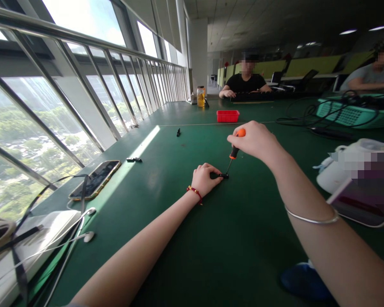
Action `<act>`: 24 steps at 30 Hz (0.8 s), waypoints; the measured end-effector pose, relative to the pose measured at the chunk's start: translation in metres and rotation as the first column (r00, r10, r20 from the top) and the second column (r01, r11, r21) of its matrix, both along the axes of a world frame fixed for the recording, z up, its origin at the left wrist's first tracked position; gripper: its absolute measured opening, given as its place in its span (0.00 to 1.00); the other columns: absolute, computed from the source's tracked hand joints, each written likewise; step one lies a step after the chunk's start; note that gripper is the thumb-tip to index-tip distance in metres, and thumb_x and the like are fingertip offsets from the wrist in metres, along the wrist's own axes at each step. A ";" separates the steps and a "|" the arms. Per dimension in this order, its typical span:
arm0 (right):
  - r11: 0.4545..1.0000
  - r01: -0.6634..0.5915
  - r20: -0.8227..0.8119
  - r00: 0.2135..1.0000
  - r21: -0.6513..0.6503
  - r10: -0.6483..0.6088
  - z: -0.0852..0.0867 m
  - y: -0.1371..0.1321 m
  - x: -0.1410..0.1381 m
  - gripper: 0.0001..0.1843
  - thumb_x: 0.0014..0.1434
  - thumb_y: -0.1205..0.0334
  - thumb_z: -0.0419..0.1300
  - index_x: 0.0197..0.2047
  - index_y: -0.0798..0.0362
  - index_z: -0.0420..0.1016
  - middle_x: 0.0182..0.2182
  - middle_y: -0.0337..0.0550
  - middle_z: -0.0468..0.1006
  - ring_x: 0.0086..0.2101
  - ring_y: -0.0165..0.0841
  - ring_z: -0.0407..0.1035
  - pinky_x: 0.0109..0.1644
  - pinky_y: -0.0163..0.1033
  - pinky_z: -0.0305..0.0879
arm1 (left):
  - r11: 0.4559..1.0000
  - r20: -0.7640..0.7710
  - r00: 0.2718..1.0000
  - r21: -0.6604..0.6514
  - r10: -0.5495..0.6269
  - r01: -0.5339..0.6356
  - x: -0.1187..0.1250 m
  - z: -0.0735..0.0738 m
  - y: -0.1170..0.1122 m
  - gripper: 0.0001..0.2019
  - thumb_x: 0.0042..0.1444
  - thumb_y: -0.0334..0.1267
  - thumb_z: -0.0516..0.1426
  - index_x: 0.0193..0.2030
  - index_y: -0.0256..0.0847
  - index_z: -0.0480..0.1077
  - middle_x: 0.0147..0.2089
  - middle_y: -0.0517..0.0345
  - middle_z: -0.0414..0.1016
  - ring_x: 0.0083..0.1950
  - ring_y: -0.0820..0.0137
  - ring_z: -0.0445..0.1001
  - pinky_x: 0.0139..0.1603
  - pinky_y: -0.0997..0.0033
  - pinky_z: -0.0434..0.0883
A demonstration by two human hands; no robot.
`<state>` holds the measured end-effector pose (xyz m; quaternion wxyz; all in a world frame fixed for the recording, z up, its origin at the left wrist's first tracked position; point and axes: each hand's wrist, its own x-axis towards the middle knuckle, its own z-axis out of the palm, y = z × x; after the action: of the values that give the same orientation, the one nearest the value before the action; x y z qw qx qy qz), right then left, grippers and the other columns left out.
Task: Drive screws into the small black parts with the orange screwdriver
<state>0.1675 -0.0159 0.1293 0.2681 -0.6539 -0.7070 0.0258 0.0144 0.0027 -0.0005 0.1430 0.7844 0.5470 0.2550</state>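
My right hand (pixel 254 138) is closed around an orange-and-black screwdriver (pixel 235 149), held nearly upright with its tip down on a small black part (pixel 222 175). My left hand (pixel 205 179) is curled shut on that black part and pins it to the green table (pixel 185 238). A red bead bracelet sits on my left wrist and a thin silver bangle on my right forearm.
A phone (pixel 95 179) and white earphones (pixel 86 234) lie at the left by the window railing. Two small black parts (pixel 133 160) (pixel 178 132) and a red tray (pixel 228 116) lie farther out. Cables and a keyboard (pixel 345 113) are right; two people sit beyond.
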 end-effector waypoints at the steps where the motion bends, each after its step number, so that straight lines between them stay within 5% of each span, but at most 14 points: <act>1: 1.000 0.004 -0.004 1.000 -0.001 -0.004 0.000 0.001 0.001 0.11 0.48 0.56 0.52 0.20 0.51 0.70 0.19 0.41 0.68 0.23 0.32 0.61 0.26 0.37 0.52 | 1.000 -0.001 1.000 0.001 -0.002 0.002 0.000 0.000 0.000 0.08 0.50 0.42 0.60 0.37 0.46 0.76 0.44 0.58 0.72 0.48 0.62 0.68 0.52 0.59 0.64; 24: 1.000 0.015 -0.003 1.000 -0.009 -0.015 -0.005 0.007 0.007 0.12 0.47 0.55 0.52 0.20 0.51 0.71 0.19 0.41 0.69 0.23 0.32 0.60 0.25 0.37 0.52 | 1.000 -0.008 1.000 -0.003 -0.003 0.003 0.000 0.000 0.000 0.08 0.50 0.42 0.59 0.37 0.46 0.76 0.45 0.58 0.72 0.48 0.62 0.68 0.51 0.60 0.64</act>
<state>0.1740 -0.0086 0.1248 0.2662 -0.6605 -0.7015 0.0280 0.0146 0.0025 -0.0001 0.1424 0.7859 0.5469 0.2509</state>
